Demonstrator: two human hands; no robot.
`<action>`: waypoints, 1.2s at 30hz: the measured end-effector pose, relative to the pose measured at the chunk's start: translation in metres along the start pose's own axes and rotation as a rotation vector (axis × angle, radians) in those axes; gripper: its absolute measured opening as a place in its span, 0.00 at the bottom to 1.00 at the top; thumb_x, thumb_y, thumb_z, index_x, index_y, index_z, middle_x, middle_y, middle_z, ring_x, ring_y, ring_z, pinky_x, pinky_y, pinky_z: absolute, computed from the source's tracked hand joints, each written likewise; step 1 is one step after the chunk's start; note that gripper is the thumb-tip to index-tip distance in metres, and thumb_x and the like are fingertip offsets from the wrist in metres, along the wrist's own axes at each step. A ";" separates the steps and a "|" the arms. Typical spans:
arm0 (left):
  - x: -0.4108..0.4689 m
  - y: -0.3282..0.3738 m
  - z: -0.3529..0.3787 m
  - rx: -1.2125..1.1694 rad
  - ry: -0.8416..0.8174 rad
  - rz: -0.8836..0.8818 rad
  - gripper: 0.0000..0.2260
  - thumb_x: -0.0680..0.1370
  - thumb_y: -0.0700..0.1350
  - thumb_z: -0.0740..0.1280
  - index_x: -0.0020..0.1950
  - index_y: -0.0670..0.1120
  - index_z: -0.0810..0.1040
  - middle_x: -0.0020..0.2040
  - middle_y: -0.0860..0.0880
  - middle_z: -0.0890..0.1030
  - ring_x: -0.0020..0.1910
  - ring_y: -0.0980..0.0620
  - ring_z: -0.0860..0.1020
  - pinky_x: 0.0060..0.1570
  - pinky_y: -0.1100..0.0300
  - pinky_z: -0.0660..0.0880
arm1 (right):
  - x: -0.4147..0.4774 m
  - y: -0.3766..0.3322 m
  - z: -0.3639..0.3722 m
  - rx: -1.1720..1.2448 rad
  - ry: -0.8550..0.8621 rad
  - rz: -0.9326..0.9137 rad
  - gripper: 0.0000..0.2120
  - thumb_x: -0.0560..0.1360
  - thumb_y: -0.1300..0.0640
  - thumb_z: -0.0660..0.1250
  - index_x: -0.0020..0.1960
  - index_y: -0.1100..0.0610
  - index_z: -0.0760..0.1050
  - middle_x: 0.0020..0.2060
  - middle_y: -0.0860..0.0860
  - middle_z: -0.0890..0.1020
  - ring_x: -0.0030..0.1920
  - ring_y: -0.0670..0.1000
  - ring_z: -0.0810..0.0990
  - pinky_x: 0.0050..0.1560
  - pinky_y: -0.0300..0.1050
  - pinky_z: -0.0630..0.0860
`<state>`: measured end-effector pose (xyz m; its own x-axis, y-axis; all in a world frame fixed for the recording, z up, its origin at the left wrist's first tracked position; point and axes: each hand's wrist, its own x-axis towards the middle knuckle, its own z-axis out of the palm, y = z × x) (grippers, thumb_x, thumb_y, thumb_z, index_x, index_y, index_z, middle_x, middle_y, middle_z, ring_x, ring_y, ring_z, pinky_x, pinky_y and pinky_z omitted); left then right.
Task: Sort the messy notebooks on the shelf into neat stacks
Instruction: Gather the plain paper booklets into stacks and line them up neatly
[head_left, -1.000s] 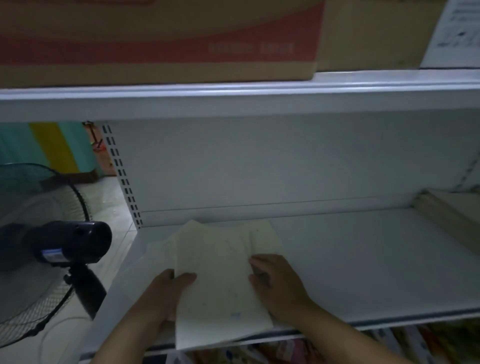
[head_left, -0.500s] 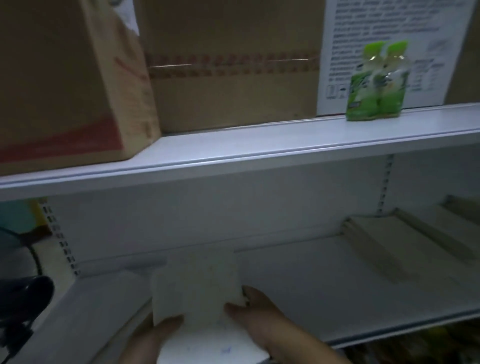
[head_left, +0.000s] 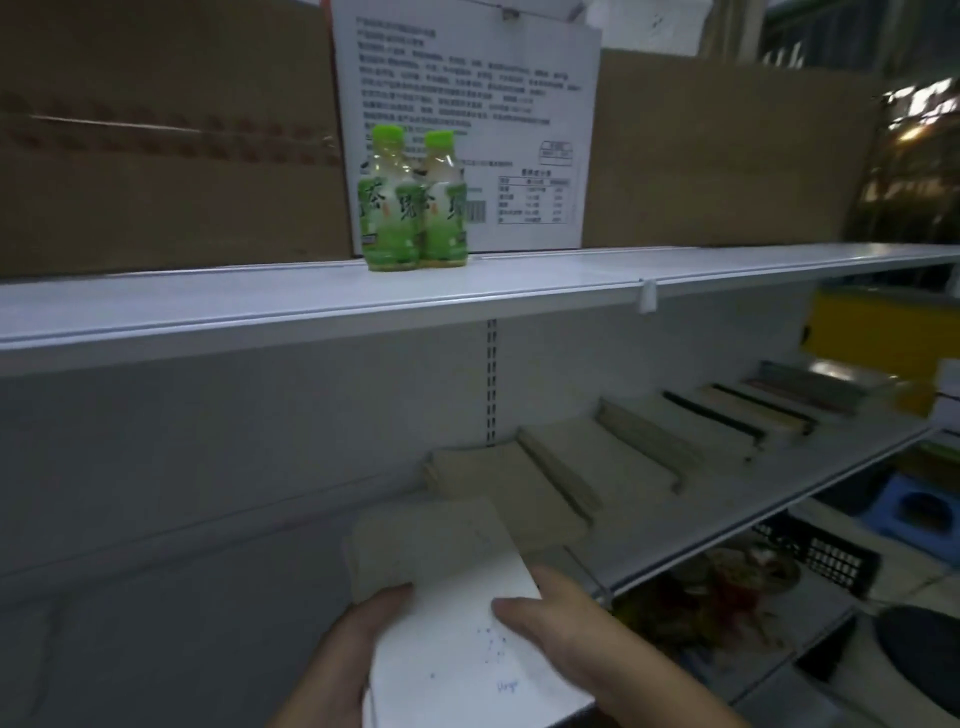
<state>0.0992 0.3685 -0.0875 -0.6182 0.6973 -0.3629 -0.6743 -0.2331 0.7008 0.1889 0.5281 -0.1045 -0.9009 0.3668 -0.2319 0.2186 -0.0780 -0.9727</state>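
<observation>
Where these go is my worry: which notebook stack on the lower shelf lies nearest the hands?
The leftmost beige notebook stack, right beyond the pale paper notebooks that the left hand and right hand hold; the other stacks lie farther right.

Left grip (head_left: 348, 654) and right grip (head_left: 566, 629) close together, curled, thumbs uppermost.
</observation>
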 end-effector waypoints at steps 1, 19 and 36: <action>-0.006 -0.005 0.017 0.007 -0.092 -0.111 0.16 0.74 0.43 0.64 0.56 0.34 0.80 0.52 0.35 0.82 0.50 0.37 0.82 0.53 0.49 0.75 | -0.002 -0.002 -0.015 -0.016 0.020 0.007 0.15 0.75 0.59 0.67 0.61 0.55 0.73 0.51 0.49 0.83 0.49 0.46 0.83 0.44 0.35 0.77; 0.182 -0.036 0.105 0.464 0.084 0.165 0.32 0.62 0.52 0.77 0.61 0.40 0.73 0.53 0.41 0.80 0.49 0.42 0.81 0.53 0.44 0.78 | 0.052 -0.042 -0.161 -0.269 0.408 0.120 0.33 0.73 0.56 0.69 0.72 0.64 0.59 0.68 0.54 0.70 0.63 0.54 0.73 0.69 0.48 0.67; 0.238 -0.019 0.202 1.105 0.002 0.161 0.50 0.66 0.47 0.78 0.78 0.50 0.48 0.78 0.48 0.51 0.75 0.47 0.57 0.70 0.55 0.64 | 0.144 -0.065 -0.271 -0.716 0.368 0.061 0.22 0.75 0.57 0.66 0.67 0.59 0.70 0.55 0.58 0.79 0.51 0.57 0.80 0.54 0.52 0.79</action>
<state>0.0470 0.6755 -0.0632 -0.6675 0.7118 -0.2187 0.1434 0.4111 0.9002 0.1468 0.8366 -0.0723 -0.7259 0.6724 -0.1446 0.5627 0.4598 -0.6869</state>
